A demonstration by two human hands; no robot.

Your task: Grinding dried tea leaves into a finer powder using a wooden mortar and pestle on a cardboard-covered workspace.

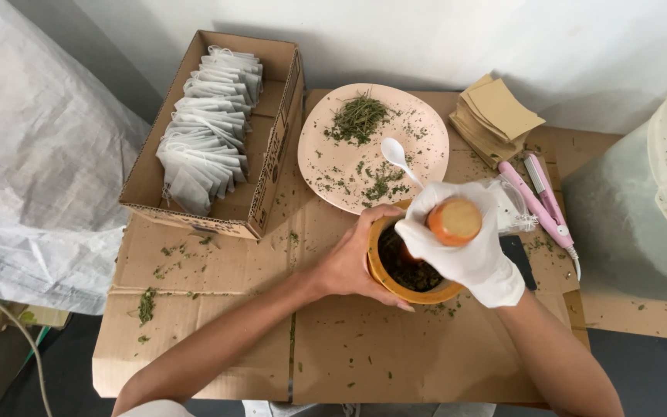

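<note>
The wooden mortar (pixel 411 266) sits on the flattened cardboard (pixel 218 309) near the front edge, filled with dark crushed herbs (pixel 414 270). The pestle (pixel 455 221) stands almost upright in it, its round orange top facing the camera. The gloved right hand (pixel 465 247) wraps the pestle's shaft, fingers curled tight around it, while the bare left hand (pixel 357 262) cups the mortar's left wall, fingers pressed together along the rim and underside. A hard off-centre push could tip the mortar away from the left hand or fling herb bits over the rim, since only one side is braced. Just behind lie a pink plate (pixel 333 131) with dried herbs and a white spoon (pixel 397 157), a box of small white bags (pixel 206 116), brown paper squares (pixel 496 116) and a pink sealer (pixel 542 202).
</note>
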